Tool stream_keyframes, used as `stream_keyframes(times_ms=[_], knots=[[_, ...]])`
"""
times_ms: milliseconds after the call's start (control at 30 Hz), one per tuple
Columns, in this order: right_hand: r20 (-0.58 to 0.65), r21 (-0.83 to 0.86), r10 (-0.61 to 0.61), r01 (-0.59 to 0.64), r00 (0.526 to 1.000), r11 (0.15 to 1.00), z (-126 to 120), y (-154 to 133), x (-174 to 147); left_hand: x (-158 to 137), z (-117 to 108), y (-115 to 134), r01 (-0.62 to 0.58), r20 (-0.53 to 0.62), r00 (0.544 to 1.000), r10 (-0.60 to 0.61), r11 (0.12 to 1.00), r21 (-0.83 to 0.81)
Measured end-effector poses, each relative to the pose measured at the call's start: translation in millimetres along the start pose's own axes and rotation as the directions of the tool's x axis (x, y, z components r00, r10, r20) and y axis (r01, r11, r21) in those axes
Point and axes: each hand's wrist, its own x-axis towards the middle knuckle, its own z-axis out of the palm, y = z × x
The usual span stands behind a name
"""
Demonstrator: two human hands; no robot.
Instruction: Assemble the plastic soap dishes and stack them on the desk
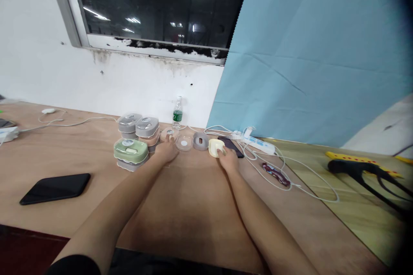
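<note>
Head — yellow lid (214, 148) at right fingertips (221, 152).

I touch the 2 end pieces in a row of 4. At the left end, a peach piece (165, 132) is partly covered by my fingers. Next comes a translucent pinkish piece (189, 144), lying flat, a white disc at its middle. Then a grey piece (195, 142) with a dark central oval. At the right end lies a pale yellow, rounded piece (213, 148).
</note>
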Motion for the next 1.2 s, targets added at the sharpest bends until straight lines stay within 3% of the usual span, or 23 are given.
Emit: stream_keyframes(times_ms=[133, 300, 600, 800, 1033, 1133, 1200], knots=[[0.006, 0.017, -0.019, 0.018, 1.000, 1.000, 4, 1, 1, -12, -3, 5, -0.003, 0.033, 0.999, 0.000, 0.996, 0.092], [-0.044, 0.023, -0.066, 0.067, 0.997, 0.998, 7, 2, 1, -39, -3, 23, 0.014, -0.031, 0.999, -0.009, 0.982, 0.186], [-0.004, 0.042, -0.038, 0.038, 0.999, 0.998, 4, -1, -1, -88, -29, 47, -0.121, 0.008, 0.993, 0.121, 0.982, 0.145], [-0.019, 0.057, -0.068, 0.069, 0.997, 0.996, 7, 0, -1, -87, -11, 35, -0.212, -0.194, 0.956, 0.218, 0.976, 0.052], [-0.105, -0.003, -0.117, 0.118, 0.988, 0.993, 9, 0, 1, -77, 11, 8, -0.330, -0.205, 0.930, 0.306, 0.939, -0.094], [-0.187, -0.094, -0.184, 0.169, 0.965, 0.981, 6, -15, -5, -77, 12, 4, -0.351, -0.206, 0.924, 0.323, 0.930, -0.113], [-0.178, -0.133, -0.275, 0.253, 0.945, 0.958, 5, -31, -13, -78, 12, 4, -0.347, -0.200, 0.926, 0.320, 0.930, -0.119]])
